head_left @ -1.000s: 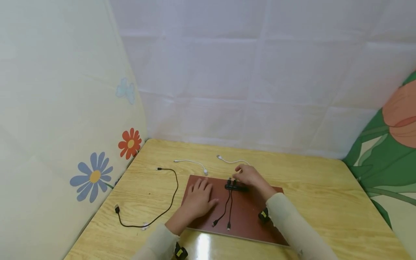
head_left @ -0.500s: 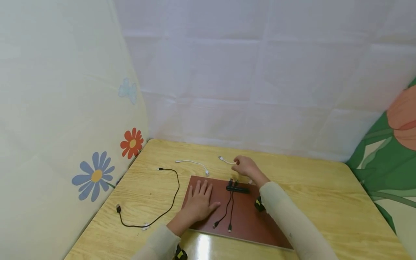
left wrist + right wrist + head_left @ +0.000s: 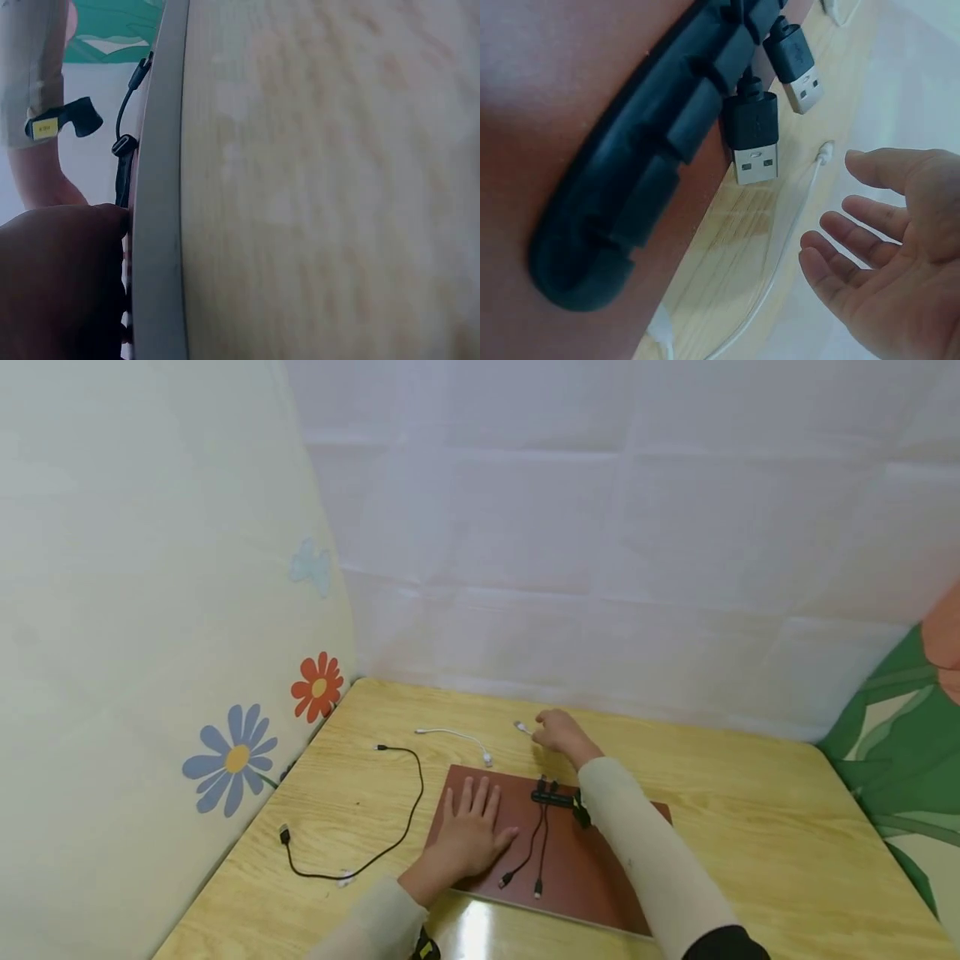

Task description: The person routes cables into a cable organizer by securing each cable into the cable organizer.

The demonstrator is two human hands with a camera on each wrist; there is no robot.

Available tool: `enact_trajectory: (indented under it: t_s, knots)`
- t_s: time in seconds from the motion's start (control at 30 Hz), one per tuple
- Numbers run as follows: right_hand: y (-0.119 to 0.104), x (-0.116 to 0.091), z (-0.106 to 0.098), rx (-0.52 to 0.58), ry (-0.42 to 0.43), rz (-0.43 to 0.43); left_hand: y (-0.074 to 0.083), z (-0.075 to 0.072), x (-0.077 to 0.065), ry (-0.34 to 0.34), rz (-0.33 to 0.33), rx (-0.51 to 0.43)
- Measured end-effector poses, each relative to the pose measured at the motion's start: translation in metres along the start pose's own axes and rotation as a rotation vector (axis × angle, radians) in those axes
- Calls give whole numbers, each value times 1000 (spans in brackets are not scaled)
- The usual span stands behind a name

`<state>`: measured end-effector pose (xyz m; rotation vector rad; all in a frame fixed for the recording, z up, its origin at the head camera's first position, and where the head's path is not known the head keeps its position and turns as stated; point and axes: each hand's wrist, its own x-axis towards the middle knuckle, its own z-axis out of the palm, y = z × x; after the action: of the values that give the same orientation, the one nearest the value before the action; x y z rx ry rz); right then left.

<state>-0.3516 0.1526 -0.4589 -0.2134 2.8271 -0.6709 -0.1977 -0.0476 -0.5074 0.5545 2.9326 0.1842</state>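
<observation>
My left hand [image 3: 468, 839] lies spread flat on a reddish-brown board [image 3: 581, 872]. Across the board's far side sits a black cable organizer [image 3: 649, 161] with a row of slots. Two thin black USB cables [image 3: 543, 852] run through it; their USB-A plugs [image 3: 753, 127] stick out past the far edge in the right wrist view. My right hand [image 3: 562, 735] reaches beyond the organizer, over a white USB cable [image 3: 521, 727]. In the right wrist view its fingers [image 3: 855, 240] are loosely bent with nothing between them, beside the white cable's small end [image 3: 825, 152].
Left of the board, a longer black USB cable [image 3: 285, 835] curves across the wooden table [image 3: 780, 827], with a small white piece [image 3: 345, 878] under it. Another white cable [image 3: 457, 734] lies behind the board. Fabric walls [image 3: 480, 527] stand behind the table and at its sides.
My right hand has moved away from the organizer, forward to over the white cable. My left hand stays flat on the board. The head view has turned slightly left.
</observation>
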Motion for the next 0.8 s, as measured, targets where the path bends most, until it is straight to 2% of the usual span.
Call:
enact_trajectory:
  t_s: [0.17,0.4,0.53,0.8]
  knots:
    - [-6,11,4,-66,-12,27,0,5,1,-2,-2,13]
    - [-14,26,10,-216,-1,15,0,8,2,29,14,28]
    - [-16,31,14,-247,-3,12,2,5,1,11,7,45]
    - [-19,30,21,-235,-24,21,3,2,0,0,4,53]
